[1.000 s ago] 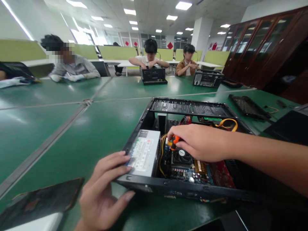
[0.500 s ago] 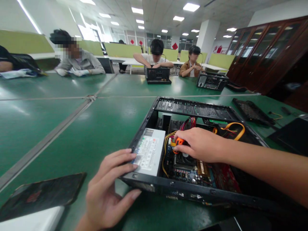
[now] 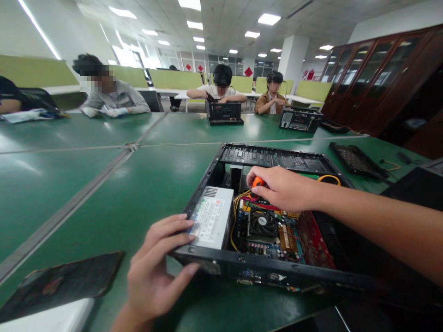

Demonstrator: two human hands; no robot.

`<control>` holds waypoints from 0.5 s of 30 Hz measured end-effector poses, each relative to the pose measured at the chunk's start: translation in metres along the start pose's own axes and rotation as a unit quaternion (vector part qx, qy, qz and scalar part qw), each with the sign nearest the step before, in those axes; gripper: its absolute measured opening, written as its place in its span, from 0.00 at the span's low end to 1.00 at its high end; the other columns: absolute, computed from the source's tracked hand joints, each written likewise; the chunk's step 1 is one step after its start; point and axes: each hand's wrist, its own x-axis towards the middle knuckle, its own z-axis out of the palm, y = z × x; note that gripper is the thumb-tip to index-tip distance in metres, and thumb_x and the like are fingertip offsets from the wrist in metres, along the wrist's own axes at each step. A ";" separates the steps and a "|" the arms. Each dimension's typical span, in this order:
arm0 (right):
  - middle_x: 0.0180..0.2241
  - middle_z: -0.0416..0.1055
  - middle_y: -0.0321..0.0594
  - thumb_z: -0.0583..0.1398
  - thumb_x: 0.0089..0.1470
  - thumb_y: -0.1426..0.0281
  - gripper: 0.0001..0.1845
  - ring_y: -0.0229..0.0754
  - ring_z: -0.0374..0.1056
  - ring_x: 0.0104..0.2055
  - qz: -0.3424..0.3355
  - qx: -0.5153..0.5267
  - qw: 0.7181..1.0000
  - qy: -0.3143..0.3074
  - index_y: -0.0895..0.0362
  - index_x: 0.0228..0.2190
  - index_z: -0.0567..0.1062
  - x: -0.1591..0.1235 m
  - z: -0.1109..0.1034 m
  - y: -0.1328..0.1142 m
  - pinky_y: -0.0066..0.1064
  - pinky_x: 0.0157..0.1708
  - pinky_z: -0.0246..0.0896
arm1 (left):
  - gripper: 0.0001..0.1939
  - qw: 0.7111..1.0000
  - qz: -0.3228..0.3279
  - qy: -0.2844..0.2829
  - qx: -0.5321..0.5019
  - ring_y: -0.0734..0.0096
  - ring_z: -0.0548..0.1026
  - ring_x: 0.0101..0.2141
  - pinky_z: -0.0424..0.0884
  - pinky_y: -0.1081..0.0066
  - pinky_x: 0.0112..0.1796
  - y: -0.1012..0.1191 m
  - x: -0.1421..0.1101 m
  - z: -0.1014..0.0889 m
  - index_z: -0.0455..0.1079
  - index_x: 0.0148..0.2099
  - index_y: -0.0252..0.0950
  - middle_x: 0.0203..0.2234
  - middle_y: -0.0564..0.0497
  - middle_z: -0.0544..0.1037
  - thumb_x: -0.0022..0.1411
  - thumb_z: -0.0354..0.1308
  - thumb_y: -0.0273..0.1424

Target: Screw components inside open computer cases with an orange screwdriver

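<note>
Single head cam, worn by person, looks fwd & down over table (image 3: 159,180) from close.

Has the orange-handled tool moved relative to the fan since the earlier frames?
Yes. The orange-handled tool has shifted away from the fan, toward the far side of the case; the fan, partly covered before, now shows whole.

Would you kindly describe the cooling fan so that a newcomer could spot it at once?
On the green table, find the nearest open computer case. Inside, its left side holds a silver box; the fan sits between that box and the red card. Among them, only it has dark blades circling a pale centre label.
</note>
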 end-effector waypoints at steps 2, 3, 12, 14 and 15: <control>0.39 0.77 0.45 0.55 0.63 0.70 0.09 0.45 0.72 0.38 -0.001 -0.003 1.000 -0.018 0.57 0.43 0.72 0.004 0.008 0.005 0.34 0.38 0.61 | 0.17 1.000 0.001 0.003 0.005 0.48 0.73 0.52 0.72 0.49 0.50 0.000 0.000 0.000 0.72 0.48 0.39 0.47 0.44 0.77 0.55 0.63 0.24; 0.39 0.78 0.45 0.55 0.63 0.70 0.09 0.45 0.72 0.39 -0.004 -0.003 1.000 -0.025 0.58 0.44 0.72 0.006 0.013 0.006 0.34 0.38 0.61 | 0.17 1.000 0.001 0.003 0.006 0.48 0.74 0.51 0.72 0.49 0.50 0.000 0.001 0.000 0.72 0.48 0.39 0.47 0.44 0.77 0.55 0.63 0.24; 0.36 0.78 0.55 0.55 0.63 0.53 0.22 0.57 0.74 0.42 0.016 -0.064 0.998 -0.015 0.59 0.35 0.76 0.027 0.034 0.018 0.43 0.42 0.63 | 0.15 1.000 -0.004 0.009 0.005 0.50 0.75 0.52 0.74 0.50 0.51 0.001 -0.001 0.000 0.74 0.48 0.40 0.47 0.44 0.79 0.57 0.63 0.27; 0.37 0.78 0.59 0.54 0.64 0.52 0.24 0.60 0.73 0.42 0.031 -0.064 0.997 -0.006 0.61 0.35 0.76 0.030 0.034 0.022 0.46 0.42 0.63 | 0.14 1.000 -0.001 0.014 -0.002 0.52 0.77 0.51 0.74 0.49 0.53 -0.001 0.000 -0.004 0.75 0.48 0.40 0.46 0.45 0.81 0.59 0.61 0.27; 0.38 0.78 0.59 0.54 0.64 0.55 0.21 0.58 0.73 0.42 0.029 -0.052 0.998 -0.008 0.61 0.38 0.75 0.031 0.034 0.024 0.45 0.43 0.63 | 0.13 1.000 -0.002 0.015 -0.002 0.54 0.78 0.49 0.73 0.49 0.54 -0.003 0.003 -0.008 0.76 0.47 0.41 0.46 0.46 0.82 0.60 0.59 0.27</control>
